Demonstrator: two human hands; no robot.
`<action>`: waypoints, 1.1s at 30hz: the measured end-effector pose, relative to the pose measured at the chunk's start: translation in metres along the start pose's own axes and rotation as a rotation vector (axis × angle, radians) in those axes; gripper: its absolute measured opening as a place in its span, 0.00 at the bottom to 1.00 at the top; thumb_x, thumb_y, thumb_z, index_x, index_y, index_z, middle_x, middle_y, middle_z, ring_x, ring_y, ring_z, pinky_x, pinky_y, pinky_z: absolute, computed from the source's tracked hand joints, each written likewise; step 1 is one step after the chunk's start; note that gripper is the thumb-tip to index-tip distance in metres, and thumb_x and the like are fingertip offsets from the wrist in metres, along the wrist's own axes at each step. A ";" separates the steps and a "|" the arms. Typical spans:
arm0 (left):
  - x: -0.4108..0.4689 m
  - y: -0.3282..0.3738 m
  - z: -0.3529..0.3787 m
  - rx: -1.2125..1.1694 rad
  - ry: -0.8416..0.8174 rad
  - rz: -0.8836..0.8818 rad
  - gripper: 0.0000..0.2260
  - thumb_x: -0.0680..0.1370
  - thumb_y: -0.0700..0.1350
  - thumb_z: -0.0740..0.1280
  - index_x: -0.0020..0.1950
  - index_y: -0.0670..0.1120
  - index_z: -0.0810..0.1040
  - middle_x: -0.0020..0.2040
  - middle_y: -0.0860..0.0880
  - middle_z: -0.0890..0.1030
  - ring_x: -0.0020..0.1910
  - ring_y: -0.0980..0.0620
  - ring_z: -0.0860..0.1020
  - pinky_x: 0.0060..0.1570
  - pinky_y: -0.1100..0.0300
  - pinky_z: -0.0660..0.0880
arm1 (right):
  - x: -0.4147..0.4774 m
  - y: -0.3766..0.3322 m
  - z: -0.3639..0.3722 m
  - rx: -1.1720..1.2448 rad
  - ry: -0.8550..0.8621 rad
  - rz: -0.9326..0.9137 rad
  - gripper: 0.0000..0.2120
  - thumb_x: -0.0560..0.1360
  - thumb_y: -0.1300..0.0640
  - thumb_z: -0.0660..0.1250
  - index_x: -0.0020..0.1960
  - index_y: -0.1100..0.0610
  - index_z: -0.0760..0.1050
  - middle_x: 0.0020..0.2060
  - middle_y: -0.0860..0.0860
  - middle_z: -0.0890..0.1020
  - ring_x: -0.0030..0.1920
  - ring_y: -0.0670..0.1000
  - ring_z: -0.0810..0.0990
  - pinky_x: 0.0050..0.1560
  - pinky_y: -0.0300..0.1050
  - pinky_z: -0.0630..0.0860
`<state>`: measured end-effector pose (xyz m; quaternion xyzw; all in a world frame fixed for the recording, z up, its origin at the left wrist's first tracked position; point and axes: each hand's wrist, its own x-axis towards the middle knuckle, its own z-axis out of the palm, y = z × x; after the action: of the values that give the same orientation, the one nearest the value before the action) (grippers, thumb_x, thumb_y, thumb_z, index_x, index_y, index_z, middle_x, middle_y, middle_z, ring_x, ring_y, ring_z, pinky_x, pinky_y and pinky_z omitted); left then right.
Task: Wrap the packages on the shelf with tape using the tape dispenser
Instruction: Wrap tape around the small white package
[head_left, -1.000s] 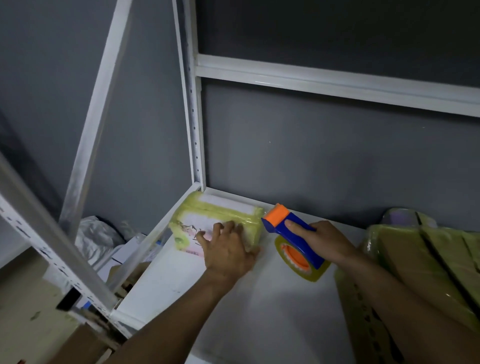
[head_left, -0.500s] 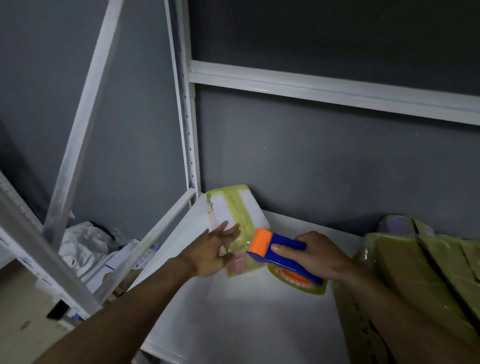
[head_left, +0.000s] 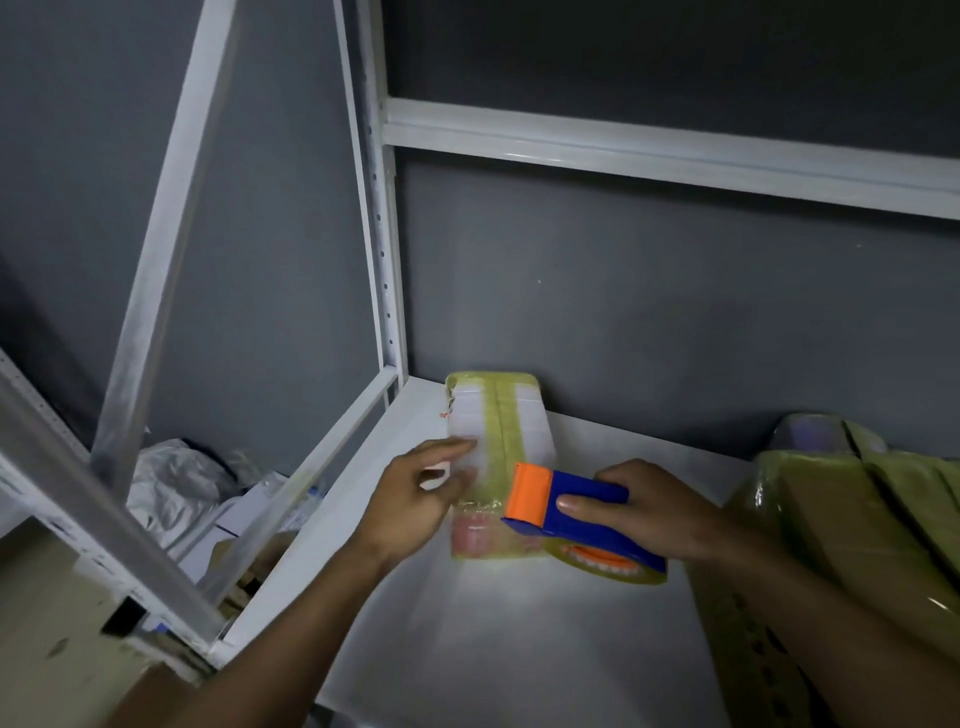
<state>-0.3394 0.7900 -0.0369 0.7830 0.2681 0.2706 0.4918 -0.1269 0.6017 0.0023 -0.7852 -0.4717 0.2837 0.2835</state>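
Package (head_left: 498, 415) touched by straight-fingered left hand (head_left: 415, 499); right hand (head_left: 654, 512) grips tape dispenser (head_left: 582, 530).

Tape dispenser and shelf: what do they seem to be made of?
Tape dispenser: probably moulded plastic, matte blue body and orange head, evenly coloured throughout. Shelf: apparently white-painted metal, smooth with a soft sheen; its upright has punched holes.

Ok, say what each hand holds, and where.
Right hand grips the tape dispenser by its blue handle. Left hand touches the package at its left edge.
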 end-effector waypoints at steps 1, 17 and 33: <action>-0.006 0.005 0.001 -0.085 0.044 -0.067 0.08 0.78 0.49 0.72 0.57 0.55 0.86 0.57 0.60 0.84 0.56 0.63 0.81 0.55 0.67 0.76 | 0.000 0.001 0.001 0.006 0.002 -0.005 0.21 0.71 0.30 0.69 0.41 0.49 0.79 0.34 0.38 0.85 0.35 0.40 0.85 0.33 0.29 0.73; -0.028 0.024 0.016 -0.472 0.036 -0.421 0.07 0.79 0.38 0.70 0.49 0.46 0.87 0.46 0.46 0.87 0.46 0.46 0.86 0.45 0.54 0.84 | -0.002 -0.003 0.008 0.079 -0.001 -0.050 0.20 0.72 0.34 0.71 0.47 0.51 0.81 0.40 0.45 0.87 0.40 0.46 0.87 0.39 0.34 0.77; -0.029 0.019 0.007 -0.428 -0.077 -0.408 0.09 0.80 0.39 0.71 0.42 0.46 0.88 0.44 0.42 0.86 0.43 0.50 0.84 0.46 0.58 0.83 | -0.002 -0.020 0.014 -0.032 0.010 -0.113 0.22 0.68 0.30 0.69 0.43 0.49 0.80 0.36 0.40 0.85 0.38 0.43 0.85 0.36 0.32 0.75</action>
<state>-0.3522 0.7583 -0.0267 0.6011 0.3378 0.1867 0.6998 -0.1491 0.6100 0.0072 -0.7631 -0.5185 0.2556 0.2889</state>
